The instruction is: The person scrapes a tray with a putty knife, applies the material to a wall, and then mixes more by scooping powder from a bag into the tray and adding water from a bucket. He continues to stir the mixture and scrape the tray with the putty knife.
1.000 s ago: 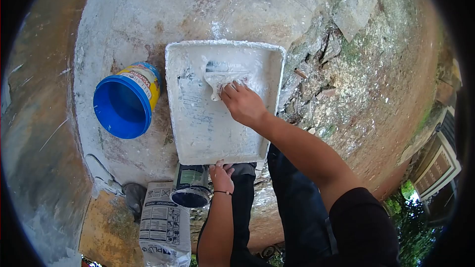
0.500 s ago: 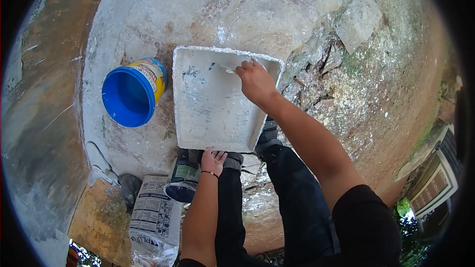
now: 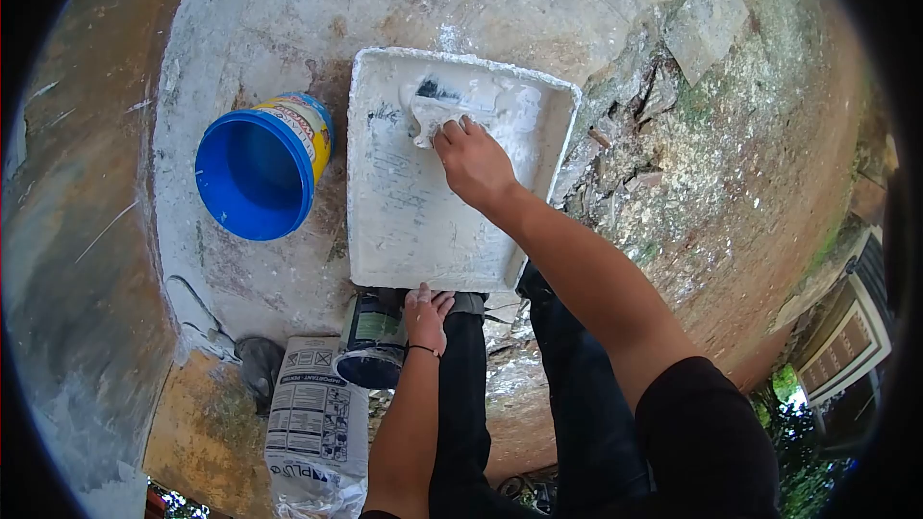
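Observation:
A shallow rectangular tray (image 3: pixel 394 240), caked in white, lies in front of me with wet white paste (image 3: pixel 516 101) smeared over its far part. My right hand (image 3: pixel 473 163) is closed around a paste-covered scraper (image 3: pixel 428 118), whose handle is hidden by my fingers. The tool touches the tray floor beside a dark scraped patch. At the near wall of the tray, my left hand (image 3: pixel 427 315) has its fingers spread, with fingertips against the outside of the edge. White residue marks those fingers.
Left of the tray stands a blue bucket (image 3: pixel 255 178) with a yellow label. A dark-rimmed can (image 3: pixel 370 346) and a printed bag (image 3: pixel 317 413) are near my left forearm. Broken, uneven concrete (image 3: pixel 639 125) lies to the right. My legs are close to the tray's near edge.
My right hand has moved slightly left with the scraper, spreading white paste and exposing a dark patch. The tray appears farther up and right in view. My left hand stays at its near edge.

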{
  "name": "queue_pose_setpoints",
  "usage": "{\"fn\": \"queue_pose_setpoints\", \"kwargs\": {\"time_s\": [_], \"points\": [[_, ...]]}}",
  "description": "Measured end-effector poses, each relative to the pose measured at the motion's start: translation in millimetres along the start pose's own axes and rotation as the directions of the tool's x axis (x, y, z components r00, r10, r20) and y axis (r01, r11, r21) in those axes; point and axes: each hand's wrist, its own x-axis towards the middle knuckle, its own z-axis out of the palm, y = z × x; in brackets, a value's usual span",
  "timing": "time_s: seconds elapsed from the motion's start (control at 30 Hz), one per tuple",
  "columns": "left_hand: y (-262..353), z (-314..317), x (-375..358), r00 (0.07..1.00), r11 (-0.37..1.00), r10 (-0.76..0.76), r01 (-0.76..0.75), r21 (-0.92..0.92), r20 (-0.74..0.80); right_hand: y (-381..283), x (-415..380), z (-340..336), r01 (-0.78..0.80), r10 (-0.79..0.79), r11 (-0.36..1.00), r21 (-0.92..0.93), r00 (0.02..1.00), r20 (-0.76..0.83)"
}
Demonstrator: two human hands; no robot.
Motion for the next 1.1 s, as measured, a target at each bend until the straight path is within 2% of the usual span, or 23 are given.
{"fn": "queue_pose_setpoints", "kwargs": {"time_s": [0.1,0.23,0.43,0.7,0.77,0.9,0.97,1.1], "points": [[2.4,-0.5,-21.8,0.996,1.000,0.017,-0.018,0.003,0.092,-15.6,-17.5,1.3,0.041,-0.041,0.999,0.025,0.999,0.017],[-12.6,-1.2,-41.9,0.993,1.000,0.020,-0.019,-0.004,0.116,-30.8,-36.5,-21.8,0.057,-0.058,0.998,0.028,0.998,0.038],[-12.8,6.0,-79.1,0.998,0.997,0.005,0.000,-0.083,0.057,-37.2,-68.7,-36.0,0.124,-0.124,0.992,0.009,0.989,0.076],[-9.1,9.9,-96.5,0.997,0.998,0.060,-0.059,-0.023,0.057,-32.0,-58.7,-45.2,0.221,-0.215,0.975,-0.033,0.969,0.119],[-10.2,13.3,-101.4,0.997,0.998,0.056,-0.054,-0.040,0.049,-32.7,-64.4,-44.7,0.304,-0.300,0.950,-0.075,0.952,0.053],[-20.2,19.4,-109.9,0.998,0.997,0.057,-0.056,-0.052,0.015,-22.2,-81.4,-31.2,0.261,-0.257,0.958,-0.121,0.965,0.045],[-20.0,25.3,-111.6,0.998,0.997,0.061,-0.061,-0.056,-0.015,-16.2,-86.0,-26.0,0.325,-0.328,0.938,-0.123,0.945,-0.003],[-25.3,28.6,-112.9,0.994,0.994,0.104,-0.105,-0.032,-0.031,-10.7,-82.0,-15.0,0.326,-0.333,0.936,-0.133,0.942,-0.040]]}}
